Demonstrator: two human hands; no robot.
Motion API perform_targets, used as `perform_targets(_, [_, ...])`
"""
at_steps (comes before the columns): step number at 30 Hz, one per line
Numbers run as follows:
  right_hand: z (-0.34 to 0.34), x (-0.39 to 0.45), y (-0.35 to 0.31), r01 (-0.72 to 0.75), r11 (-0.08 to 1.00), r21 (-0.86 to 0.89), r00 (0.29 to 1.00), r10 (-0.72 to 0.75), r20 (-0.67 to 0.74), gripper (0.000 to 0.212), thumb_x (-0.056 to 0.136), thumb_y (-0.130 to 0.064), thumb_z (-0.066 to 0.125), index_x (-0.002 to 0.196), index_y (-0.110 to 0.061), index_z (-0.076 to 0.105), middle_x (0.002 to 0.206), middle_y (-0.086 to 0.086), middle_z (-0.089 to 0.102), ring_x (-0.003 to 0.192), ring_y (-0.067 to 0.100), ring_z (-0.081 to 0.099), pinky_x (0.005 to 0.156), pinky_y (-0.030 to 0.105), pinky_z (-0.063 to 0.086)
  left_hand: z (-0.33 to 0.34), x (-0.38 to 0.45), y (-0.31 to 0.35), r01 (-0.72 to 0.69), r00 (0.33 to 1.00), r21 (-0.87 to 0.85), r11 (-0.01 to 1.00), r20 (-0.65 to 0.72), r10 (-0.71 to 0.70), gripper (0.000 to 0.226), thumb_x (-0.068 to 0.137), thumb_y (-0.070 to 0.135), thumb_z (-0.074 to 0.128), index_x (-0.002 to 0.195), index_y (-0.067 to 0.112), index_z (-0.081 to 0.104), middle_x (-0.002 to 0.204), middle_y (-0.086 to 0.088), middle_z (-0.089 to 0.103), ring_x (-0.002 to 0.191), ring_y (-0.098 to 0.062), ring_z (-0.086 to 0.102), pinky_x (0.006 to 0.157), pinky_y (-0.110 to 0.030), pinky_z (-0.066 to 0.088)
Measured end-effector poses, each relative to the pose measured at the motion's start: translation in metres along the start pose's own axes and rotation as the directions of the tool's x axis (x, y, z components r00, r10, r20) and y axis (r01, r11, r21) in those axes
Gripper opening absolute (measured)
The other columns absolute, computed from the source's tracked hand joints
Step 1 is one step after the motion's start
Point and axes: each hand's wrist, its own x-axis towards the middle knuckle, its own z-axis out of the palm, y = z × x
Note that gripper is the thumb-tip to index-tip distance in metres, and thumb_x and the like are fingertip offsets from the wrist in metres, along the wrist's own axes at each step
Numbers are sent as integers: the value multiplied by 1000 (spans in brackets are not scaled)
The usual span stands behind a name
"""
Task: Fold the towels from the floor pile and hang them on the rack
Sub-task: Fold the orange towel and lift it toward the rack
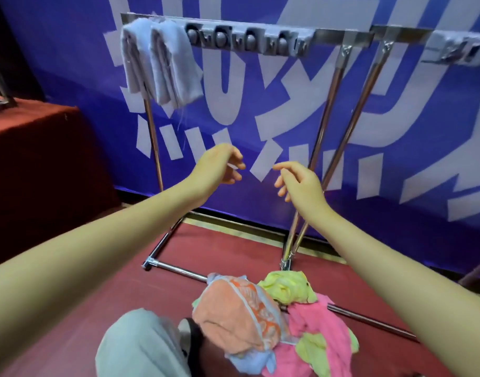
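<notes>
A metal rack (334, 36) stands against the blue wall. Two folded grey-blue towels (162, 61) hang side by side over the left end of its top bar. A pile of towels (263, 317) in orange, pink, yellow-green and light blue lies on the red floor by the rack's base bar. My left hand (222, 167) and my right hand (298, 183) hover in mid-air between rack and pile, facing each other with loosely curled fingers. Both hold nothing.
A row of grey clips (247, 40) sits along the top bar, right of the hung towels. A second rack (451, 47) adjoins on the right. A red-covered block (37, 148) stands at left. My knee in grey trousers (140, 346) is beside the pile.
</notes>
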Motion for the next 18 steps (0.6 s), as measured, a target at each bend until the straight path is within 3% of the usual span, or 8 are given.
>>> perform_targets(3, [-20,-40,54,-145,989,22,989,145,-33,27,97,-9,40,95,-17,66,71,3,59,55,10,52,48,23,41,30,-12,-49,90,993,48,995,78,-93,28,95,13,34,76,14,55,71,-2,64,53,-14,57,57,-23,46])
perform_targets(7, [-34,-91,120,-303,950,70,948,308,-83,26,96,-4,40,91,-7,66,65,4,56,45,3,48,42,15,36,65,-23,-112,321,941,71,944,86,-326,27,93,10,37,74,15,56,65,-2,63,43,-11,56,49,-18,42])
perform_targets(12, [-32,-148,191,-496,866,67,862,500,-81,29,93,1,39,82,-9,64,62,3,54,41,1,48,41,15,36,88,-51,-189,355,929,49,934,88,-358,27,98,11,36,87,16,60,75,-2,61,58,-15,53,59,-24,41])
perform_targets(15, [-18,-176,235,-613,789,22,788,614,-57,29,92,0,41,82,-12,66,62,1,57,52,6,53,49,18,40,103,-57,-233,472,881,-32,881,-5,-472,24,96,8,36,92,16,59,77,-3,59,59,-16,53,59,-24,43])
perform_targets(18, [0,-198,285,-710,703,-27,704,710,-18,27,90,-10,44,75,-14,66,66,-1,57,62,15,51,64,30,42,114,-60,-275,560,828,12,828,-22,-560,23,96,7,37,98,14,59,76,-3,58,60,-15,52,60,-24,42])
